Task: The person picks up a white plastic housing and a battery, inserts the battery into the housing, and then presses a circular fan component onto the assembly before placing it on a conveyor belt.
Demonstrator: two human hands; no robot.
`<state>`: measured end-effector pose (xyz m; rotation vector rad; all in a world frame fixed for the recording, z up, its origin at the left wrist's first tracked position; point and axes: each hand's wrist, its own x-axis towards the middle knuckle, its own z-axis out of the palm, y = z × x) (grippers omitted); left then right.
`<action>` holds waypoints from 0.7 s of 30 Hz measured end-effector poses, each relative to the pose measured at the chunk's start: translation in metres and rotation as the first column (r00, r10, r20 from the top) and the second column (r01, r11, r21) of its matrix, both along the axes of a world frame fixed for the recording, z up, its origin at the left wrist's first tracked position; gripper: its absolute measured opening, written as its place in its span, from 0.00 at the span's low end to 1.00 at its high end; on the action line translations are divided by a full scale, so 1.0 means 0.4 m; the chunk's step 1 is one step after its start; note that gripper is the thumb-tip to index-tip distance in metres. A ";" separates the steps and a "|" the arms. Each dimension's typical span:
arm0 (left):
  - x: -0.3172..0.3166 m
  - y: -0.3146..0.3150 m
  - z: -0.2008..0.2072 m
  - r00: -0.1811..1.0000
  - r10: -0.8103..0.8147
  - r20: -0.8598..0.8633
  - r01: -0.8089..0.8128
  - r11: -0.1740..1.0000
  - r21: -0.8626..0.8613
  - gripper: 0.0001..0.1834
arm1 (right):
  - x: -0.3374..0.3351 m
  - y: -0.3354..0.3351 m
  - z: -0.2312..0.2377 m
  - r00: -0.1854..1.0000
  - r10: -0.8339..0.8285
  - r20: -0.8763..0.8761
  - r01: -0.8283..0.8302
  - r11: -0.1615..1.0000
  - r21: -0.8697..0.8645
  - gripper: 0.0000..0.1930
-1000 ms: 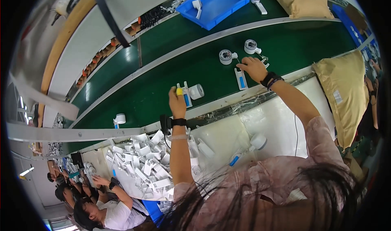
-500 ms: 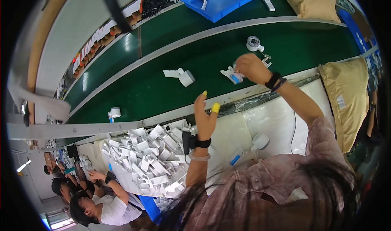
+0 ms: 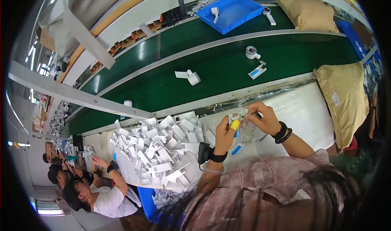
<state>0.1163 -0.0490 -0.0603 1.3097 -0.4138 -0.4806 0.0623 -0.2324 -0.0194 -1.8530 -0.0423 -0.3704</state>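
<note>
My left hand point(image 3: 225, 138), with a yellow cover on its thumb, is closed around a small white plastic part point(image 3: 233, 117) with a blue piece, above the worktop. My right hand point(image 3: 264, 119) is close beside it, thumb and fingers pinched on thin wires point(image 3: 247, 115) at that part. Under my hands, a similar white piece with a blue cylinder point(image 3: 236, 149) lies on the worktop point(image 3: 301, 109). Left of my left wrist spreads a heap of white plastic shells point(image 3: 157, 149). The exact wire ends are too small to make out.
Beyond the worktop runs a green conveyor belt point(image 3: 216, 68). On it lie a white fan-like unit point(image 3: 251, 52) with a blue-celled handle and a white housing point(image 3: 191, 77). A blue tray point(image 3: 230, 13) stands farther back, a tan sack point(image 3: 344, 100) at right. Another person point(image 3: 110, 194) works at left.
My right hand has come back from the belt to the worktop with the white part. My left hand has closed on that part, and both hands are now together. The view has shifted.
</note>
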 end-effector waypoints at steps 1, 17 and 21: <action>-0.022 0.002 0.027 0.993 -0.022 -0.117 0.009 0.994 -0.111 0.14 | -0.023 0.001 0.016 0.993 0.027 -0.115 -0.028 1.000 -0.007 0.07; -0.171 0.045 0.162 0.964 -0.072 -0.255 0.036 0.989 -0.142 0.16 | -0.164 0.072 0.091 0.923 -0.028 0.384 0.138 0.955 -0.261 0.09; -0.189 0.045 0.166 0.981 -0.087 -0.176 0.066 0.990 -0.123 0.18 | -0.185 0.078 0.097 0.912 -0.014 0.410 0.135 0.954 -0.269 0.09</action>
